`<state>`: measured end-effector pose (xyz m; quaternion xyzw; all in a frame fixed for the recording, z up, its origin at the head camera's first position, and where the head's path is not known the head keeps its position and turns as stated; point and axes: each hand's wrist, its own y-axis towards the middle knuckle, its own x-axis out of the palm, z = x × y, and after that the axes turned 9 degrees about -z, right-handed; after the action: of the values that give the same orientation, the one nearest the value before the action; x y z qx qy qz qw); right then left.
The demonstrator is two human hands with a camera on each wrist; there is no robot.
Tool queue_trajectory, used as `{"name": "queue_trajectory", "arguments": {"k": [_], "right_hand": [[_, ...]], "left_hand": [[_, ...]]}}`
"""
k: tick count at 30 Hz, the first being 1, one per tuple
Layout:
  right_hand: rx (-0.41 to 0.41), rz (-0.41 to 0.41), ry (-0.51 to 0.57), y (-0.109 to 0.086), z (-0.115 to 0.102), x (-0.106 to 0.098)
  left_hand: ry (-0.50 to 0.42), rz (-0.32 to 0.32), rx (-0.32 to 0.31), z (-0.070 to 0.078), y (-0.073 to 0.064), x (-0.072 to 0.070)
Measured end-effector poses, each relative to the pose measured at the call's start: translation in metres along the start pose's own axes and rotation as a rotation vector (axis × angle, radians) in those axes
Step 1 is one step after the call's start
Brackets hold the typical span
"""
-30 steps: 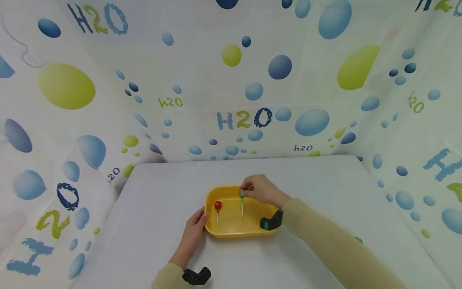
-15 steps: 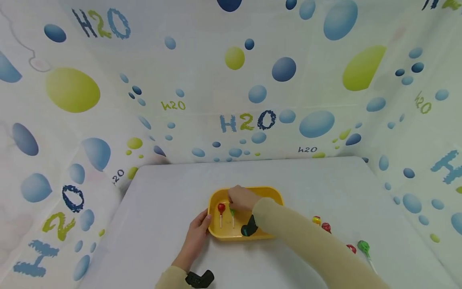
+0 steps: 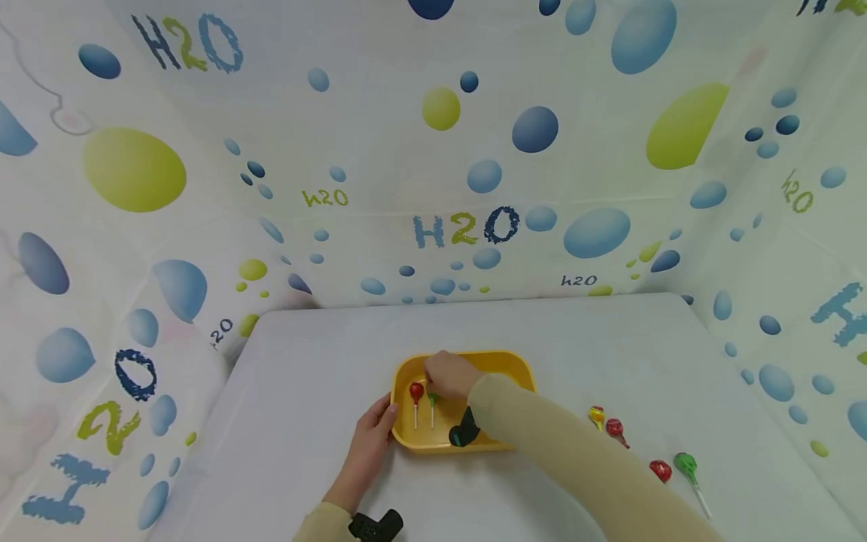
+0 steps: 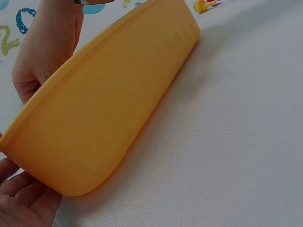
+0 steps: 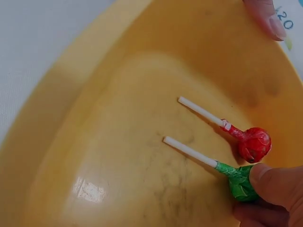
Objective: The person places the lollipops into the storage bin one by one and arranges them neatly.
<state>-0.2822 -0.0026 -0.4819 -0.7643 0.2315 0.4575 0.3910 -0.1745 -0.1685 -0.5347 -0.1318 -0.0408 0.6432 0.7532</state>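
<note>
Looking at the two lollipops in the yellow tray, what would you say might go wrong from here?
The right hand pinches the green lollipop close beside the red one, so a slight slip might knock that one askew. The left hand holds the yellow tray at one end only, so a bump elsewhere could swing it round.

White, creased sheeting printed with bubbles (image 3: 382, 135) encloses the space at the back and on both sides. Bubbles in pale blue, navy and lime; a large lime-yellow oval (image 3: 135, 169) on the left, a lime oval cut off straight along one edge (image 3: 684, 128) on the right. Sketchy blue-and-lime "H2O" lettering (image 3: 463, 228) mid-back, repeated elsewhere. Faint horizontal crease above it. White-topped bench (image 3: 325, 361) runs back to the sheeting, its surface finely woven up close. Light dim, diffuse; shadows on the bench soft-edged.
</note>
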Motion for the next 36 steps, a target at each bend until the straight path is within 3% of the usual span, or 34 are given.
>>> {"name": "queue_trajectory", "arguments": {"k": [14,36], "right_hand": [[0.04,-0.004,0.035,0.0058,0.0015,0.0047],[-0.017,0.008,0.046,0.0065,0.0059,0.0052]], "left_hand": [[-0.018,0.0,0.009,-0.0003,-0.0021,0.0009],[-0.034,-0.004,0.009,0.0004,-0.001,0.0001]]}}
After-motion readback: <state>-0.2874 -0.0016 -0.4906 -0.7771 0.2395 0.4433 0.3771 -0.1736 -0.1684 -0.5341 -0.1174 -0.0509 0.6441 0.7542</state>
